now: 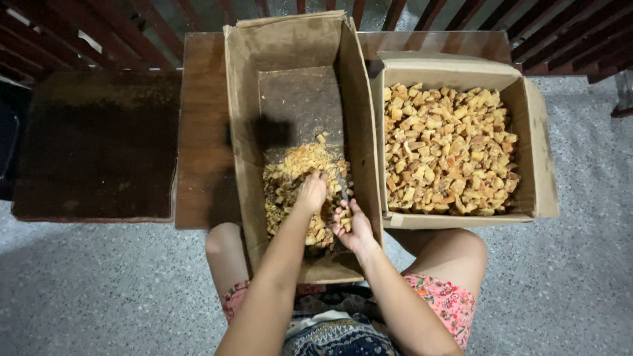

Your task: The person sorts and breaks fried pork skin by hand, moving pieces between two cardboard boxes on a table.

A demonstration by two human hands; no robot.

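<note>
A: Biggest first: what fills the scene?

B: A speckled grey floor [580, 277], with a dark wooden desk [198, 132] at the far side. On the desk stands a tall, open cardboard box [241, 118], its near end between the seated person's knees. Touching it on the right is a wider box [537, 151], heaped with pale brown chunks [448, 151].

A: And in the tall box?

B: A smaller heap of crumbly chunks [293, 168] lies on the near half of its floor; the far half is nearly bare.

A: The hands?

B: Both are inside that box. The left hand [312, 192] rests knuckles-up on the heap, fingers curled down into the pieces; whether they grip any cannot be told. The right hand [353, 224], just beside it, lies palm-up and loosely cupped, a few small pieces on its fingers [343, 217].

A: What could go wrong from here?

B: In my judgement, the loose cupping could let pieces slip off into the heap, and the chunks look brittle enough to crumble under a hard squeeze.
</note>
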